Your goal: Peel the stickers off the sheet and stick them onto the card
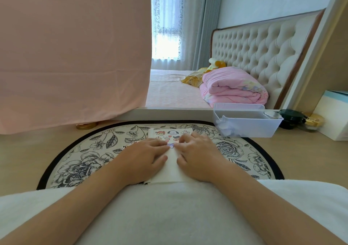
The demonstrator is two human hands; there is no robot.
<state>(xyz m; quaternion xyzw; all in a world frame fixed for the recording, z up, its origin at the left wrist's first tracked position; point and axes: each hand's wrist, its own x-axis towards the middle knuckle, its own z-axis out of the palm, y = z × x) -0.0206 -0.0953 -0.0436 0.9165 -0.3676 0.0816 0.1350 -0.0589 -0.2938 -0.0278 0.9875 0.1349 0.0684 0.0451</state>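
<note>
A white card (pixel 170 166) lies lengthwise on the floral mat (pixel 90 150), with several cartoon stickers (pixel 170 134) on its far end. My left hand (pixel 145 160) rests flat on the card's left side, fingers stretched toward the middle. My right hand (pixel 199 154) lies on the right side with its fingers bent. The fingertips of both hands meet on a small purple sticker (pixel 171 146) and press on it. A scrap of printed sheet (pixel 124 147) peeks out beside my left hand; most of it is hidden.
A clear plastic bin (pixel 246 124) stands right of the mat's far edge, with dark and gold jars (pixel 293 121) and a white box (pixel 333 116) beyond it. A pink cloth (pixel 71 56) hangs at the left. A bed with a folded pink quilt (pixel 231 88) lies behind.
</note>
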